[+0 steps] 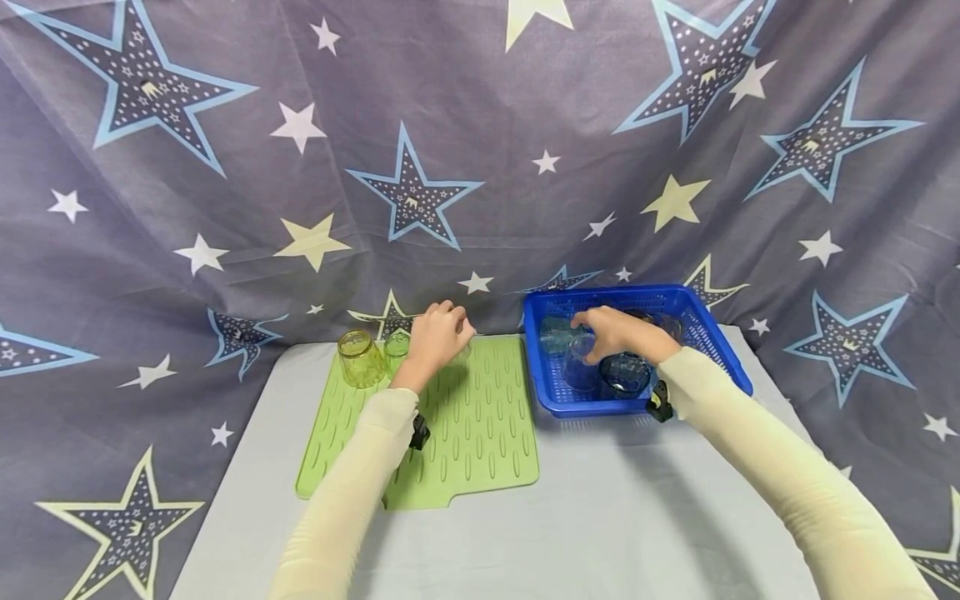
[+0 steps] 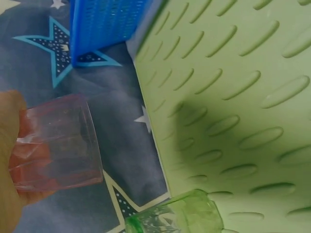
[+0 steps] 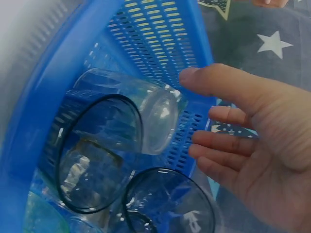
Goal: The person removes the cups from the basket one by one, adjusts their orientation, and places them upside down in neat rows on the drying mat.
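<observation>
- Grasping a pale pink cup (image 2: 60, 145): left hand (image 1: 437, 340), at the far edge of the green mat (image 1: 487, 425); whether cup and mat touch cannot be told.
- Green cup (image 1: 397, 345): on the mat, between the left hand and a yellow cup (image 1: 361, 362).
- Right hand (image 1: 618, 330): released, thumb and fingers apart, near a clear glass (image 3: 160, 121) inside the blue basket (image 1: 600, 408).
- Dark-rimmed glasses (image 1: 625, 377): beside the clear glass.
- Tabletop (image 1: 585, 517): carries mat and basket.
</observation>
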Demonstrator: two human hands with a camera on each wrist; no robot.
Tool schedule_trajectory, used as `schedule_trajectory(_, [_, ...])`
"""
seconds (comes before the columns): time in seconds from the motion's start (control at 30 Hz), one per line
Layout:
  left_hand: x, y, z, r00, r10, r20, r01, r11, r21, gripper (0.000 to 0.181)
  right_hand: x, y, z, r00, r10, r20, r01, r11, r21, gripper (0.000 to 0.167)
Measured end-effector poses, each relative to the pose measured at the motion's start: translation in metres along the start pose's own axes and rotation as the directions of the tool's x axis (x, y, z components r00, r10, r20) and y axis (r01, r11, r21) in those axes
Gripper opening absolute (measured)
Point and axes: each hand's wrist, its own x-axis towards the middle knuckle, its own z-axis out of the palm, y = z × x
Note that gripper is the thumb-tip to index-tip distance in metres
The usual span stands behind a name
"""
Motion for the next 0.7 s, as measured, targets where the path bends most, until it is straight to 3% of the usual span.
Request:
schedule_trajectory(0.57, [-0.002,-0.01,0.015,0.993,-0.06,0.1,0.059,0.998,0.017,0.02,0.01,0.006,0.018,0.998,0.056,-0.011,-0.056,0.994,-0.09,0.07])
schedule_trajectory(0.7, [-0.004,-0.013,0.019,0.989,-0.071,0.126,0.069,0.997,0.024,0.02,0.013,0.006,0.02,0.998,0.059,-0.021,-0.061,0.989,-0.136,0.061])
